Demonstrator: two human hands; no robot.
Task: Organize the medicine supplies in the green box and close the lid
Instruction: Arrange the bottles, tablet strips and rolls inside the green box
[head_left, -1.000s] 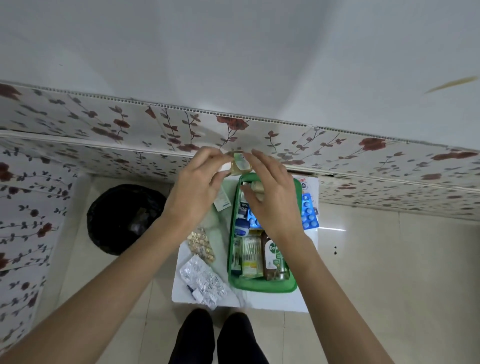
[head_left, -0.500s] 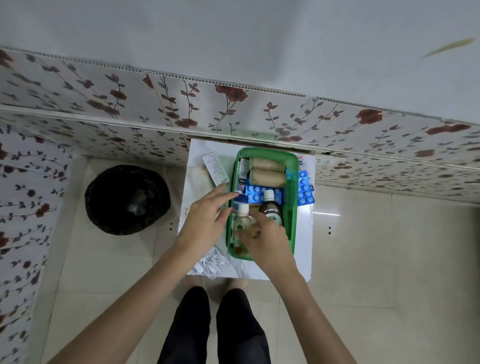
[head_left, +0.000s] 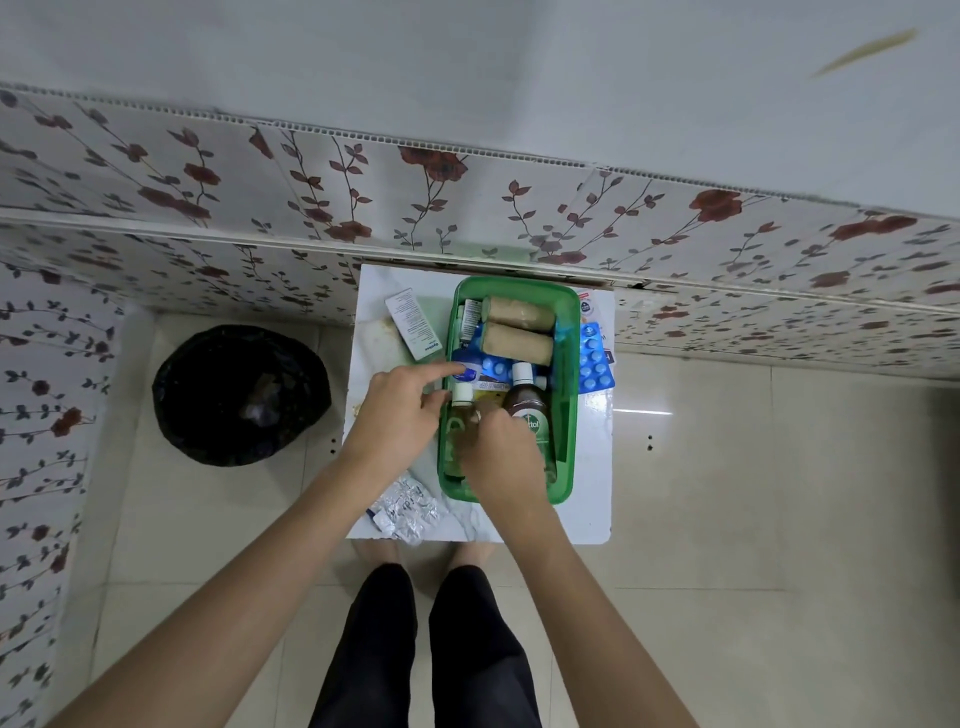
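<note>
The green box (head_left: 570, 457) stands open on a small white table (head_left: 592, 499). Inside it lie two beige bandage rolls (head_left: 519, 327), blue blister packs (head_left: 493, 370), a brown Dettol bottle (head_left: 527, 413) and a small clear bottle with a white cap (head_left: 462, 408). My right hand (head_left: 501, 460) is inside the near end of the box, its fingers curled on the lower part of the small clear bottle. My left hand (head_left: 397, 415) hovers at the box's left rim with fingers apart, the index finger stretched over the rim.
A white and green carton (head_left: 415, 325) lies left of the box. Silver blister packs (head_left: 405, 512) sit at the table's near left corner, a blue blister pack (head_left: 597, 358) right of the box. A black bin (head_left: 239, 395) stands on the floor to the left. A flowered wall is behind.
Both hands came down from the far end of the box to its near end. The small clear bottle now rests in the box beside the Dettol bottle.
</note>
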